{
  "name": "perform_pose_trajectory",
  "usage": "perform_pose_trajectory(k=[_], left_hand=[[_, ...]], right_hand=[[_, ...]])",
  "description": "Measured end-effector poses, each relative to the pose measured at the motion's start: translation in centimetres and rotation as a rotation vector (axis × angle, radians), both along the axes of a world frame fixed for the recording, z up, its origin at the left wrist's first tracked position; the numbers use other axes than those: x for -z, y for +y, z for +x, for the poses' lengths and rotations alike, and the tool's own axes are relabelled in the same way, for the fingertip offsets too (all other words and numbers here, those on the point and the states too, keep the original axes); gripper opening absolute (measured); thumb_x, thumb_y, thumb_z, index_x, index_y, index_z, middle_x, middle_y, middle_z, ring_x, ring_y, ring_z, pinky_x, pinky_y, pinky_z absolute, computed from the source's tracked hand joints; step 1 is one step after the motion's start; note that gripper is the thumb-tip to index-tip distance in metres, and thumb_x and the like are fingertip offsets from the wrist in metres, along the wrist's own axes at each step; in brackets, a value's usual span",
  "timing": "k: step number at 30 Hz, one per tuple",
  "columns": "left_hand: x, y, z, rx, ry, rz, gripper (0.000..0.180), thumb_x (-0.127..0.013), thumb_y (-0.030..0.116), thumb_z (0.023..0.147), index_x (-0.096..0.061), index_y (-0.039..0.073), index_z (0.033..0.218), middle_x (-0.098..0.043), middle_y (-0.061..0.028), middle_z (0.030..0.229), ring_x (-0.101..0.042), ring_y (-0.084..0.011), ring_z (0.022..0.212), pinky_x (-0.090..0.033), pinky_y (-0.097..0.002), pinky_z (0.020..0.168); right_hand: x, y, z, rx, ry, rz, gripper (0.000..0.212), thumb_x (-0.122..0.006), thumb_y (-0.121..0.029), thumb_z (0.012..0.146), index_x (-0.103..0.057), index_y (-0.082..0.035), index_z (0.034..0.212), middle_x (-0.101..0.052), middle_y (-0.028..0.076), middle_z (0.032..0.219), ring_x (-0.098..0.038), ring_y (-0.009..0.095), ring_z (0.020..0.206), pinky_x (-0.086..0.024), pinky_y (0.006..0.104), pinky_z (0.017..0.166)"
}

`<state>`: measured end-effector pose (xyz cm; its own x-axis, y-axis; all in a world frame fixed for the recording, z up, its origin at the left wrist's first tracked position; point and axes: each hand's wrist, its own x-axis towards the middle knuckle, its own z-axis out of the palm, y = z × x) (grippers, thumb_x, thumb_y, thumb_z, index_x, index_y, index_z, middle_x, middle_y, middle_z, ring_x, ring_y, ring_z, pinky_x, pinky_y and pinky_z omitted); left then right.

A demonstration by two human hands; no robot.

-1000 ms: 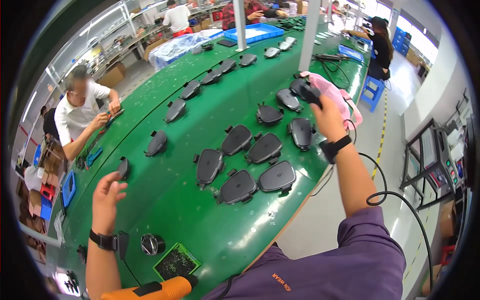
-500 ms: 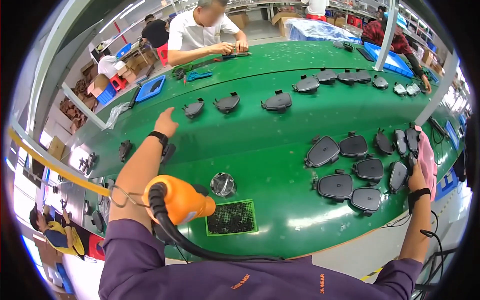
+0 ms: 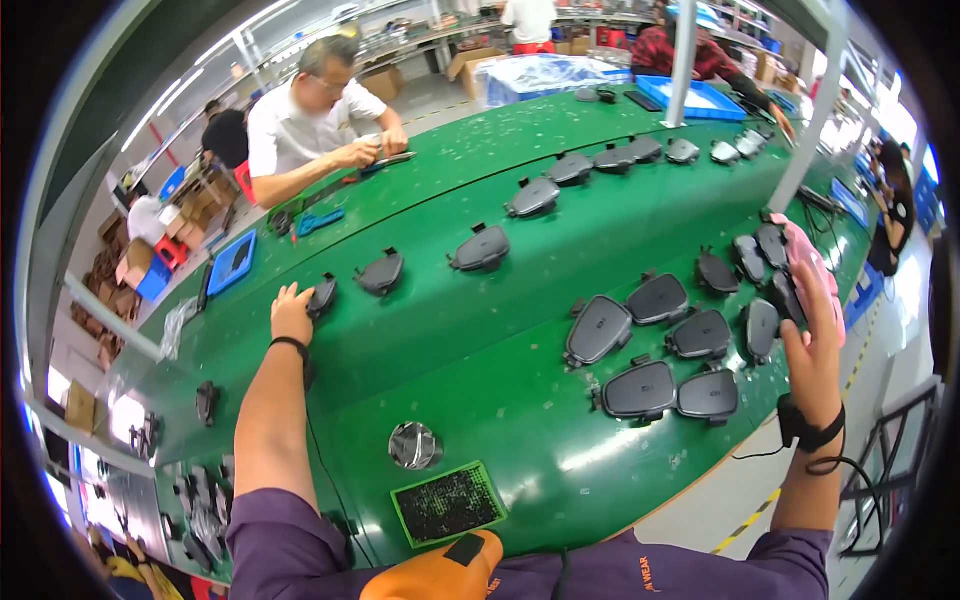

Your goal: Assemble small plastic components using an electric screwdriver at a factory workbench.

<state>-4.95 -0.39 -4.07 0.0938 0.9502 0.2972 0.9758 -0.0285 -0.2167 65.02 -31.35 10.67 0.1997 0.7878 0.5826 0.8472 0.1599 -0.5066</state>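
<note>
Currently, the left hand (image 3: pixel 292 315) touches a black holder (image 3: pixel 323 297), grip unclear; the right hand (image 3: pixel 816 350) is half-spread, empty.

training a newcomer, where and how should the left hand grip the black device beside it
Probably by the outer edges of the black device, coming from its left, where the left hand is: the body looks rounded and flattish, and a small tab juts from its top.

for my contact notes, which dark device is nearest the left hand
The device immediately right of the left hand; the next device in its row, and all others, sit farther off.
</note>
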Motion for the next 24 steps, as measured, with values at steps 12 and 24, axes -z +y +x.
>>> perform_pose_trajectory(k=[12, 24], left_hand=[[0.6, -3.5, 0.2, 0.023, -0.454, -0.077, 0.043, -0.066, 0.014, 0.09, -0.061, 0.008, 0.133, -0.063, -0.0173, 0.133, -0.057, -0.0345, 0.127, -0.044, -0.0424, 0.111], [0.8, -1.3, 1.0, -0.206, -0.256, 0.0, 0.053, -0.055, 0.009, 0.093, -0.049, 0.015, 0.146, -0.042, -0.0072, 0.156, -0.039, -0.03, 0.146, -0.026, -0.0558, 0.12]], right_hand=[[0.0, 4.4, -20.7, -1.059, 0.323, -0.242, 0.057, -0.066, -0.003, 0.089, -0.051, -0.003, 0.144, -0.056, 0.015, 0.142, -0.053, 0.027, 0.133, -0.04, 0.0387, 0.112], [-5.0, 2.6, -32.3, -1.801, 0.671, -0.638, 0.093, -0.08, -0.007, 0.082, -0.026, -0.006, 0.157, -0.05, 0.015, 0.144, -0.049, 0.026, 0.136, -0.039, 0.0383, 0.114]])
